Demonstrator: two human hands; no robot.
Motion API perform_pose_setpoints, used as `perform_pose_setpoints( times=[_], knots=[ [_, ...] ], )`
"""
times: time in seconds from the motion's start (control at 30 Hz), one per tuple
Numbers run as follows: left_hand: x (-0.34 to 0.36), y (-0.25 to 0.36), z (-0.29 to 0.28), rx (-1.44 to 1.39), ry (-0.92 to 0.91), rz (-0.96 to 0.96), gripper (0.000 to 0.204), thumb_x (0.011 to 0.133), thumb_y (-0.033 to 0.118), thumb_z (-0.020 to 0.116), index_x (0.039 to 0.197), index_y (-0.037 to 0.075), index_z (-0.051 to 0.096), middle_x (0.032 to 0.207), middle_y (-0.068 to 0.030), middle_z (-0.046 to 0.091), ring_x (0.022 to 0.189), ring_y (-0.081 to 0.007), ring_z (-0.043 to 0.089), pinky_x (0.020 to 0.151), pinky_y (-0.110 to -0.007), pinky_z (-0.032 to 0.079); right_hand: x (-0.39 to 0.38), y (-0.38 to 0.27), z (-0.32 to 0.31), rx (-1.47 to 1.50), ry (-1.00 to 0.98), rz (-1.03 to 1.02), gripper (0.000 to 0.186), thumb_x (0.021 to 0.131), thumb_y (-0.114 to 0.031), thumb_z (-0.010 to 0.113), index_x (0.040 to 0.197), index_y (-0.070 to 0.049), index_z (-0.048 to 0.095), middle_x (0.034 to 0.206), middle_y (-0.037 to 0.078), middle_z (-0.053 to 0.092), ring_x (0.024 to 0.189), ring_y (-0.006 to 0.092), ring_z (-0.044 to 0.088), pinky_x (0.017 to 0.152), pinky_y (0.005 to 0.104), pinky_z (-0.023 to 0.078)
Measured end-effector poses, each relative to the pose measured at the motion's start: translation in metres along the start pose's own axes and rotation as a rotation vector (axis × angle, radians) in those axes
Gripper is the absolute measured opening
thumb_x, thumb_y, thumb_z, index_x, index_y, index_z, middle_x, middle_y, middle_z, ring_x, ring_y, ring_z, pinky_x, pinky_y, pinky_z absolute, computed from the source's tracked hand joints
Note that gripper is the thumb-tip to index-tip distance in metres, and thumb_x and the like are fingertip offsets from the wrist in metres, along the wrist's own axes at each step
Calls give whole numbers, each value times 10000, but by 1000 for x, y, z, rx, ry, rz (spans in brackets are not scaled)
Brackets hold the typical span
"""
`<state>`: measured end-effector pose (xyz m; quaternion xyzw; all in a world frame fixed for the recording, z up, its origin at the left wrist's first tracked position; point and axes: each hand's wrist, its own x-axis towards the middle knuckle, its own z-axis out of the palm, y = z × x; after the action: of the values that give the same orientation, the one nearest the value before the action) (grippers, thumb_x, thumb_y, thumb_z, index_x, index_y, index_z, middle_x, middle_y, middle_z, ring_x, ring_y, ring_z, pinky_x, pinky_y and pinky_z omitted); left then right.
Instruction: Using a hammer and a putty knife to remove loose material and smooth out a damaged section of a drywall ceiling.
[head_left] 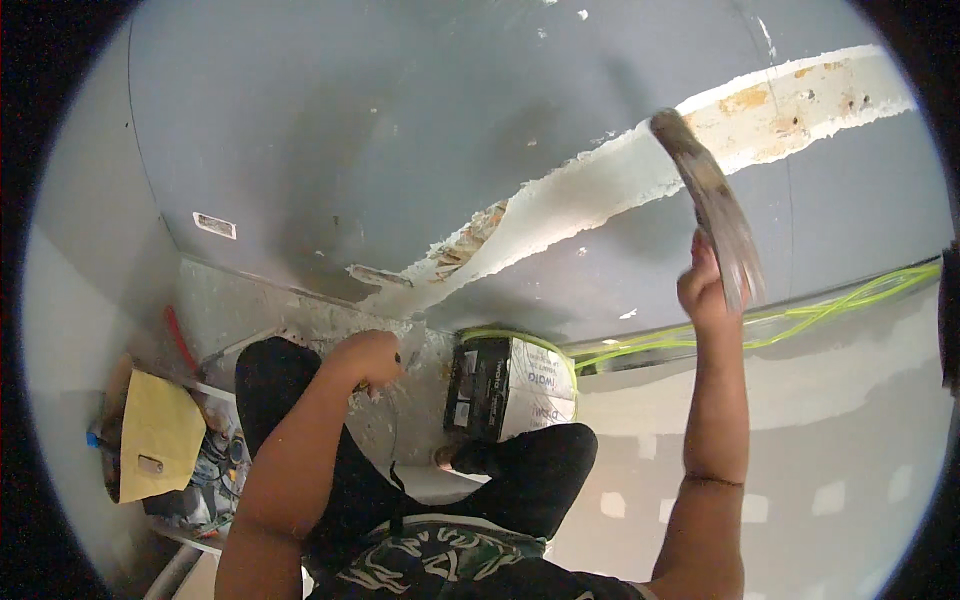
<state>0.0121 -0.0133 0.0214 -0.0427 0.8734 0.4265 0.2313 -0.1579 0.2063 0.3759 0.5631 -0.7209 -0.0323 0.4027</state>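
Note:
My right hand point(706, 285) grips a wide metal drywall knife point(712, 185), slightly blurred, its upper end over a long ragged white strip point(590, 195) that crosses the grey surface point(440, 100). The strip has tan torn spots and a broken section toward its lower left. My left hand point(368, 355) is lower, beside my bent left knee, with curled fingers; what is in them is partly hidden.
A black and white box point(510, 385) stands between the wall and my legs. Green hose or cable point(840, 310) runs rightward. At left are a yellow pouch point(160, 440), a red tool point(180, 340) and a cluttered shelf point(215, 470). A pale patched panel point(830, 440) fills the lower right.

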Motion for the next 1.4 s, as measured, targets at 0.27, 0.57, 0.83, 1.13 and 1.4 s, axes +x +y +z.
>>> perform_pose_setpoints(
  times=[0.27,0.57,0.83,1.13,1.4],
  knots=[
    [1,-8,4,-39,45,6,257,835,198,646,817,-49,717,756,-160,722,624,-272,719,679,-424,572,4,-14,-25,1,-180,-16,235,826,-124,627,1045,-48,590,800,174,657,711,374,690,598,432,560],
    [-3,-11,-2,-105,-8,-24,231,834,172,623,762,-32,703,703,-143,714,597,-252,713,623,-401,569,11,0,-3,-151,-410,216,246,881,-204,656,1056,-56,568,809,205,657,721,393,678,624,450,552],
    [-6,0,-4,-173,-37,-25,215,834,139,598,778,-42,700,720,-142,716,567,-237,708,600,-387,571,13,11,8,-220,-406,145,211,967,-274,586,1018,-73,549,788,193,666,701,408,675,629,491,548],
    [7,-2,5,-56,-69,9,265,880,268,627,904,16,706,759,-94,730,584,-236,702,641,-398,569,-1,3,1,-32,-241,-93,247,842,-101,582,1074,-16,588,773,172,642,647,418,632,585,471,530],
    [4,-12,4,26,14,-4,315,839,303,644,903,1,708,778,-122,730,671,-283,718,692,-436,568,-11,-12,2,148,-255,50,301,838,-253,678,1041,-65,560,793,164,671,730,398,675,612,461,536]
  ],
)
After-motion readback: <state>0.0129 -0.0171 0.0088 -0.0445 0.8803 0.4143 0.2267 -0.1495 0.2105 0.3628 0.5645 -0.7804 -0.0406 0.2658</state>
